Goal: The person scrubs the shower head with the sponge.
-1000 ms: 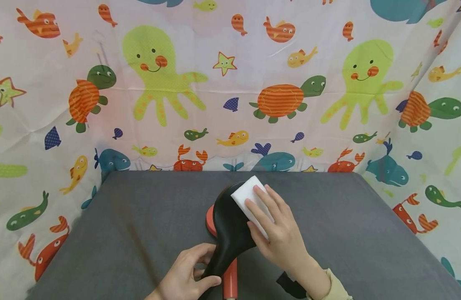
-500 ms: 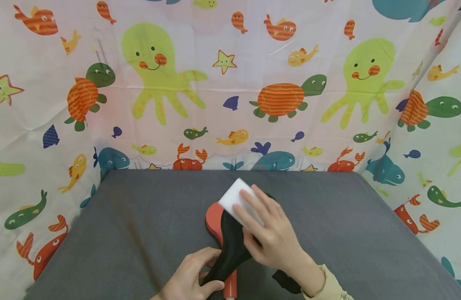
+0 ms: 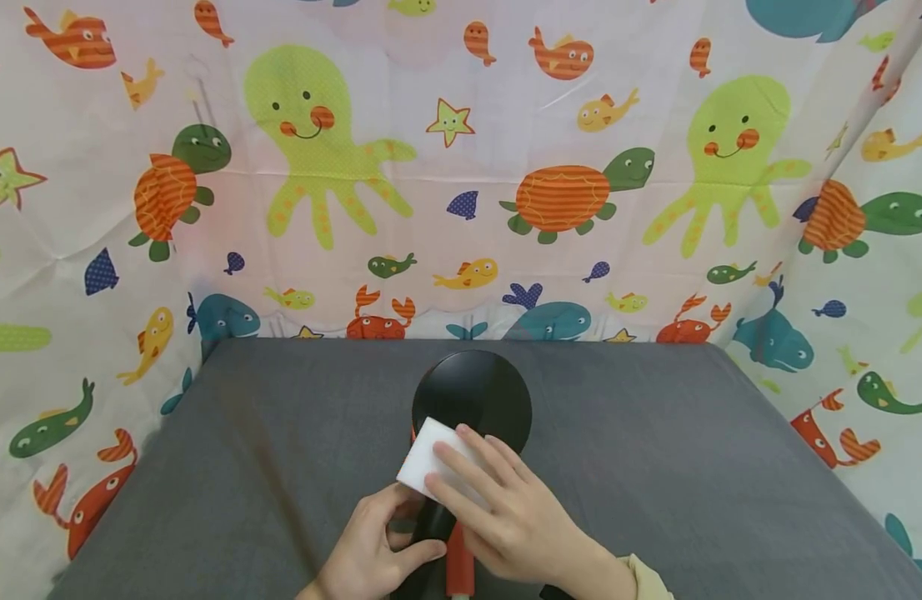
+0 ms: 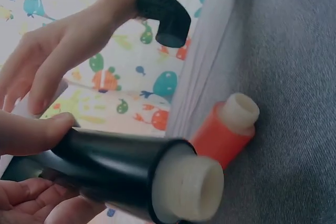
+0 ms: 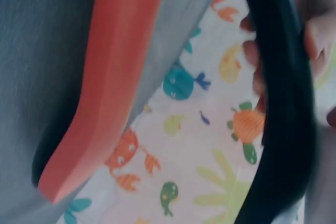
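A black handheld shower head (image 3: 472,392) is held above the table, its round face toward the far side. My left hand (image 3: 378,542) grips its handle (image 4: 115,166), thumb on one side and fingers on the other. The handle ends in a pale, ring-shaped connector (image 4: 197,187). With my right hand (image 3: 513,521) I hold a white sponge block (image 3: 431,458) against the upper handle, just below the head. Underneath, a red shower head (image 5: 115,61) lies on the table, largely covered in the head view by the black one and my hand.
A dark grey cloth covers the table (image 3: 296,417). Behind it and along both sides hangs a white curtain (image 3: 423,217) printed with sea animals. A black strap (image 4: 168,19) is around my right wrist.
The sponge has moved from the shower head's face, across it to the left, and down to the upper handle. The black head has turned to show its round shape. My left hand keeps its grip.
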{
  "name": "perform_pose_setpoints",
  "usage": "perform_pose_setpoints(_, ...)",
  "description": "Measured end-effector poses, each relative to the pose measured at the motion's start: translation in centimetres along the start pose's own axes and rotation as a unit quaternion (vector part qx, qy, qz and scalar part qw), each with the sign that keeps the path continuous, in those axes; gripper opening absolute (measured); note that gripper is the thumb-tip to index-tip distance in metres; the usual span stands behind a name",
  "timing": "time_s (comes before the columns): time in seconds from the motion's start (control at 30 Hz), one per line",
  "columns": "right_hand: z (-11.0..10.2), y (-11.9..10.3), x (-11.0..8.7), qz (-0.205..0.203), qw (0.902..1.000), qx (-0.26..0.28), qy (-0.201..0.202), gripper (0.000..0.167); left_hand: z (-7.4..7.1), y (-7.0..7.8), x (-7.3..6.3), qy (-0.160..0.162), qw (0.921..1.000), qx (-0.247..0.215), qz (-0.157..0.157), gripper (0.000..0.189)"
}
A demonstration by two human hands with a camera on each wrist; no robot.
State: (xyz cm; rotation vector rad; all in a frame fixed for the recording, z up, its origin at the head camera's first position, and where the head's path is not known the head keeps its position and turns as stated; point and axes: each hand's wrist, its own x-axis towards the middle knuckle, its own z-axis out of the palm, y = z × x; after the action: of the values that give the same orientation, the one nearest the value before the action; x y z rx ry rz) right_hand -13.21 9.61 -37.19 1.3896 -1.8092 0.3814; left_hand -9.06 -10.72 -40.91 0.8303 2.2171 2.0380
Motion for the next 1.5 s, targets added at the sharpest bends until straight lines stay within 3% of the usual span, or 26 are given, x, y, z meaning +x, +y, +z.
perform_pose_setpoints(0.07, 0.2, 0.0, 0.3, -0.011, 0.9998, 0.006, -0.013, 0.040, 0.1, -0.2, 0.0, 0.003, 0.9993, 0.027, 0.025, 0.044)
perform_pose_setpoints(0.13, 0.0, 0.5, 0.9, -0.005, 1.0000, -0.003, -0.001, 0.039, 0.2, -0.4, 0.0, 0.004, 0.9973, 0.061, 0.041, 0.042)
perform_pose_setpoints(0.27, -0.9, 2.4, 1.7, 0.071, 0.9955, -0.025, 0.058, 0.038, 0.4, -0.5, 0.0, -0.002, 0.9949, 0.099, 0.017, 0.036)
perform_pose_setpoints(0.4, -2.0, 4.1, 1.4, 0.186, 0.9774, -0.026, 0.097, 0.041, 0.4, 0.1, -0.1, -0.006, 0.9975, 0.063, -0.032, 0.038)
perform_pose_setpoints(0.5, -2.3, 4.4, 0.8, 0.228, 0.9677, -0.022, 0.106, 0.043, 0.4, 0.4, -0.1, -0.001, 0.9992, -0.001, -0.041, 0.039)
perform_pose_setpoints(0.57, -2.0, 3.9, 0.4, 0.216, 0.9702, -0.014, 0.108, 0.043, 0.4, 0.4, 0.0, 0.001, 0.9983, -0.048, -0.034, 0.039)
perform_pose_setpoints(0.63, -1.5, 3.0, 0.1, 0.175, 0.9788, -0.013, 0.106, 0.040, 0.4, 0.2, 0.1, -0.001, 0.9961, -0.087, -0.019, 0.038)
perform_pose_setpoints(0.73, -0.7, 1.2, 0.0, 0.091, 0.9920, -0.007, 0.086, 0.036, 0.3, -0.2, 0.2, -0.006, 0.9925, -0.122, 0.009, 0.037)
perform_pose_setpoints(0.87, -0.2, -0.5, 0.1, 0.016, 0.9988, 0.008, 0.045, 0.035, 0.1, -0.7, 0.2, -0.011, 0.9889, -0.145, 0.030, 0.041)
perform_pose_setpoints(0.93, -0.4, -0.4, 0.2, 0.006, 0.9991, 0.004, 0.042, 0.035, 0.0, -0.7, 0.3, -0.016, 0.9858, -0.166, 0.024, 0.042)
perform_pose_setpoints(1.03, -1.1, 1.1, 0.4, 0.025, 0.9966, -0.024, 0.075, 0.035, 0.0, -0.6, 0.3, -0.030, 0.9775, -0.208, 0.016, 0.041)
perform_pose_setpoints(1.13, -1.8, 2.9, 0.5, 0.095, 0.9873, -0.037, 0.122, 0.036, 0.1, -0.5, 0.3, -0.043, 0.9671, -0.250, 0.006, 0.040)
perform_pose_setpoints(1.2, -2.1, 3.5, 0.5, 0.141, 0.9794, -0.027, 0.142, 0.037, 0.2, -0.6, 0.3, -0.053, 0.9647, -0.257, 0.020, 0.039)
perform_pose_setpoints(1.27, -2.0, 3.3, 0.4, 0.152, 0.9766, -0.020, 0.150, 0.037, 0.3, -0.7, 0.3, -0.058, 0.9642, -0.257, 0.031, 0.039)
perform_pose_setpoints(1.33, -1.7, 2.4, 0.4, 0.126, 0.9825, -0.022, 0.135, 0.036, 0.3, -0.7, 0.3, -0.055, 0.9667, -0.248, 0.034, 0.039)
perform_pose_setpoints(1.43, -1.1, 0.7, 0.6, 0.044, 0.9948, -0.022, 0.089, 0.035, 0.2, -0.9, 0.3, -0.047, 0.9747, -0.215, 0.037, 0.041)
perform_pose_setpoints(1.5, -0.8, -0.1, 0.7, 0.011, 0.9982, -0.016, 0.057, 0.036, 0.2, -1.0, 0.2, -0.048, 0.9788, -0.196, 0.034, 0.042)
